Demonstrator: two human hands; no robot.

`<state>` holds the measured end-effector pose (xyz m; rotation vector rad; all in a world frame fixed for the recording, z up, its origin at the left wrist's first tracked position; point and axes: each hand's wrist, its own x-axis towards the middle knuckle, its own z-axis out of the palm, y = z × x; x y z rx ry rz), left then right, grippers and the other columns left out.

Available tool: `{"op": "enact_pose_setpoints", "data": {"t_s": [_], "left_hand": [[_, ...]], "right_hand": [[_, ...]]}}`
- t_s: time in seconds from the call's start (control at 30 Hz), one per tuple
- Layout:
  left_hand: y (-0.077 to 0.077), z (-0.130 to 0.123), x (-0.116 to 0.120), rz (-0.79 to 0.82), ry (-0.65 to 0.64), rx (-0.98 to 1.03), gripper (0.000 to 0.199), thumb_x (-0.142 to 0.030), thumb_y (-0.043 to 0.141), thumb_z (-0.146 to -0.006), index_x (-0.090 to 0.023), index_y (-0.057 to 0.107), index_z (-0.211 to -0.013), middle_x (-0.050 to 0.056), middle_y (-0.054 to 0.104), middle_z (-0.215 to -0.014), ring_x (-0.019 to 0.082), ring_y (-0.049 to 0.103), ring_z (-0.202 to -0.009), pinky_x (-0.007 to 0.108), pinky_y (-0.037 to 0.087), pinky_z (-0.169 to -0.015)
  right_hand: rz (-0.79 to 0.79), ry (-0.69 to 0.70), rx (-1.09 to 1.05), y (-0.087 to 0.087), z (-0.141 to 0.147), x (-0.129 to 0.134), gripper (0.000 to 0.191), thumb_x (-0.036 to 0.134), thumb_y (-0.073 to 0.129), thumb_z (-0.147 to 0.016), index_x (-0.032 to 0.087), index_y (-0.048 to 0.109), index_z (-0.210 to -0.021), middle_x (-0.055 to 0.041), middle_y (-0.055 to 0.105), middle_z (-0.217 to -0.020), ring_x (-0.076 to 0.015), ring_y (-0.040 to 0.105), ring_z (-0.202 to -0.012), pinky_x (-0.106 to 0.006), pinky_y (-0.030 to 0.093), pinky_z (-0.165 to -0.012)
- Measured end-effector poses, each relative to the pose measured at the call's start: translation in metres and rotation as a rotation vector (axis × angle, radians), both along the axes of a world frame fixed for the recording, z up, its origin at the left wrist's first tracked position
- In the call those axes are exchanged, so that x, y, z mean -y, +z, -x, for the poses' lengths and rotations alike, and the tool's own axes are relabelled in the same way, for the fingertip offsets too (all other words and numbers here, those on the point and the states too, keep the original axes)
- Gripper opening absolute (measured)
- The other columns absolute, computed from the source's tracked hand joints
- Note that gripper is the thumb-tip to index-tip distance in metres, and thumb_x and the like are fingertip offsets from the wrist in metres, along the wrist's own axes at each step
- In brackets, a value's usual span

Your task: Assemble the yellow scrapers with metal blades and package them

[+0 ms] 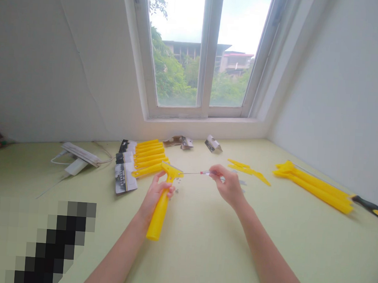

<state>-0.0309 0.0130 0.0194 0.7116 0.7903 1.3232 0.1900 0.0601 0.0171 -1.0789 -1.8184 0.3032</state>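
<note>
1. Nearest: two forearms (265, 250) reach over the tabletop (197, 250) in a V.
2. Left hand (152, 199) curls round the neck of the yellow scraper (158, 217), butt towards the person; this grip probably steadies the head.
3. Right hand (227, 186) pinches the screwdriver (206, 173) in its fingertips; shaft roughly level, tip at the head's right corner. Light hold presumably allows twisting.
4. Small metal bits (177, 191) lie just beside the scraper head, likely for easy reach.
5. Limits: yellow handles (149, 156) crowd the left hand's far side; flat yellow pieces (241, 166) lie beyond the right hand; windowsill (206, 121) bounds the back.
6. Room: widest between the forearms, and rightwards towards the long yellow tools (321, 191).
</note>
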Motion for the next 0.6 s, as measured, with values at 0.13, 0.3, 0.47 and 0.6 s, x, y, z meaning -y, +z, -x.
{"op": "enact_pose_setpoints", "data": {"t_s": [0.13, 0.3, 0.47, 0.6], "left_hand": [[-0.004, 0.0024, -0.0019, -0.02, -0.026, 0.011, 0.048, -0.012, 0.053, -0.066, -0.025, 0.032, -0.108, -0.002, 0.051, -0.071, 0.002, 0.043, -0.045, 0.013, 0.032, -0.046], [-0.0036, 0.0026, -0.0019, -0.016, -0.019, 0.012, 0.049, -0.011, 0.053, -0.066, -0.026, 0.033, -0.108, -0.001, 0.053, -0.075, 0.002, 0.043, -0.046, 0.013, 0.032, -0.046], [-0.0007, 0.0017, -0.001, -0.012, -0.022, -0.017, 0.048, -0.012, 0.053, -0.066, -0.025, 0.033, -0.108, -0.003, 0.051, -0.066, 0.002, 0.043, -0.045, 0.013, 0.031, -0.046], [0.0006, -0.0004, 0.0008, -0.032, 0.011, -0.062, 0.048, -0.011, 0.054, -0.064, -0.024, 0.034, -0.106, -0.003, 0.052, -0.067, 0.004, 0.046, -0.048, 0.014, 0.031, -0.046]], "right_hand": [[0.007, 0.001, 0.001, -0.0005, -0.0002, -0.0002, 0.007, 0.019, 0.049, -0.076, 0.021, 0.055, -0.078, -0.0006, 0.062, -0.072, -0.0149, 0.058, -0.068, -0.026, 0.043, -0.062], [0.01, 0.002, -0.013, -0.0003, -0.0002, 0.0, 0.007, 0.019, 0.048, -0.076, 0.02, 0.055, -0.078, -0.0007, 0.062, -0.073, -0.0151, 0.058, -0.069, -0.026, 0.043, -0.062], [0.004, -0.016, 0.002, 0.0004, 0.0002, 0.0002, 0.007, 0.019, 0.05, -0.075, 0.02, 0.056, -0.078, -0.0004, 0.062, -0.071, -0.0142, 0.057, -0.065, -0.025, 0.043, -0.061], [-0.024, -0.031, 0.022, 0.0031, 0.0005, 0.0025, 0.008, 0.021, 0.051, -0.075, 0.02, 0.058, -0.078, -0.0005, 0.062, -0.068, -0.0133, 0.054, -0.06, -0.025, 0.042, -0.056]]}}
